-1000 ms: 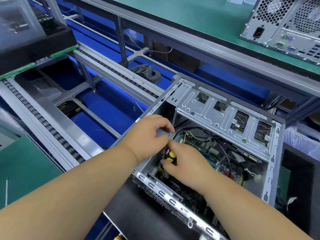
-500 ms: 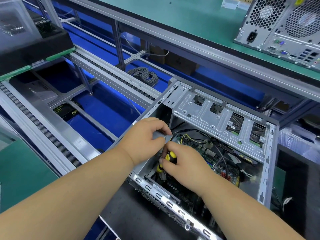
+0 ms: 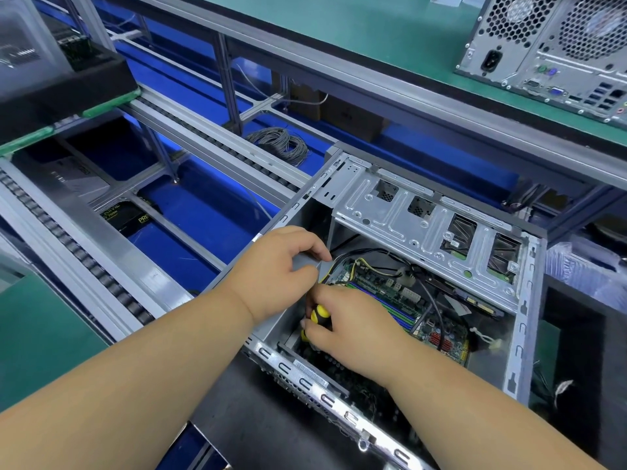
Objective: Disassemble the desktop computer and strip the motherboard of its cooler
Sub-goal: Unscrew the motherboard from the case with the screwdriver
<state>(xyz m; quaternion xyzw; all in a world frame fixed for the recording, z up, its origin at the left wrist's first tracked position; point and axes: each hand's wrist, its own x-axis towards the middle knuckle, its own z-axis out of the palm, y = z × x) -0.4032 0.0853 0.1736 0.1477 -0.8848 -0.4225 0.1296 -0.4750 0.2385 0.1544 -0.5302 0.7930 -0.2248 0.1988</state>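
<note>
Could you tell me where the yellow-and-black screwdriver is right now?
The screwdriver is held in the right hand, inside the open case, just below the left hand.

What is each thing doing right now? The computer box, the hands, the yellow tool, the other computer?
Computer case: side open, insides showing.
Motherboard: inside the case, cables attached.
Screwdriver: held inside the case.
Right hand: grips the screwdriver.
Left hand: fingers curled over the case edge.
Second computer: closed, standing.
</note>
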